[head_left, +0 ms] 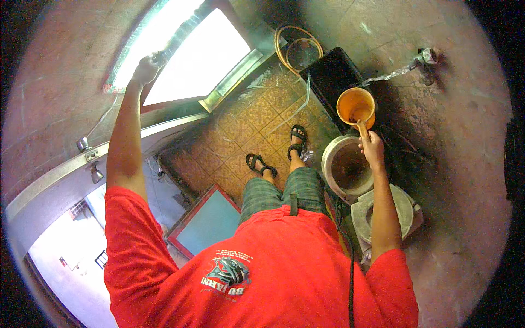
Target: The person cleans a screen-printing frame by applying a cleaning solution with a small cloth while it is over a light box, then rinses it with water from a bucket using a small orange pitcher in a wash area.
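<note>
My raised left hand [146, 70] is closed around the edge of a framed panel [202, 60], whose face glows white against the wall at upper left. My right hand [373, 150] grips the handle of an orange water dipper [355, 104]. The dipper's mouth faces up, and what is inside is hard to make out. It is over the near end of a black tub [333, 76]. Water [391, 75] streams from a wall tap [425, 57] toward that tub. Just below my right hand stands a round, pale-rimmed bucket [330, 158].
A worn whitish toilet [406, 210] stands beside my right forearm. A red-framed screen [205, 221] leans to the left of my legs. A coiled yellow hose [279, 52] hangs behind the tub. My sandalled feet are on patterned brown tiles [219, 147]. A dark cord [351, 273] crosses my shirt.
</note>
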{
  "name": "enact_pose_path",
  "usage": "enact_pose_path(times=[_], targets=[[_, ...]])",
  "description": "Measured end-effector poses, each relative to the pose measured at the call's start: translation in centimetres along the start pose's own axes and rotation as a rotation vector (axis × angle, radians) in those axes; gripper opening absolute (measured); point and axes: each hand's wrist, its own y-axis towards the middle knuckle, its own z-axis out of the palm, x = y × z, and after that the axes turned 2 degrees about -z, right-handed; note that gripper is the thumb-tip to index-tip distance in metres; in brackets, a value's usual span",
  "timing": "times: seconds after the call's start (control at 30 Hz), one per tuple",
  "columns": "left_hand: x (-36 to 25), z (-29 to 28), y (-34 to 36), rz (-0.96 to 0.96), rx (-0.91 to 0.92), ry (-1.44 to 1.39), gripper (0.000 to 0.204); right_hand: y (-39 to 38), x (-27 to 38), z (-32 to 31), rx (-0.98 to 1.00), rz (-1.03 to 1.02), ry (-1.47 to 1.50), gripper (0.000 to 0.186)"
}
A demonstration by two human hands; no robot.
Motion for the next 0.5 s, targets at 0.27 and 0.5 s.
enact_pose_path(times=[0.27,0.5], targets=[[-8.5,0.3,-8.8,0.043,-0.235,-0.003,0.04,9.8,-2.1,4.8,-0.144,-0.145,-0.63,0.024],[-6.5,4.6,-12.0,0.043,-0.307,-0.039,0.028,20.7,-7.7,11.3,-0.282,-0.206,-0.439,0.021]])
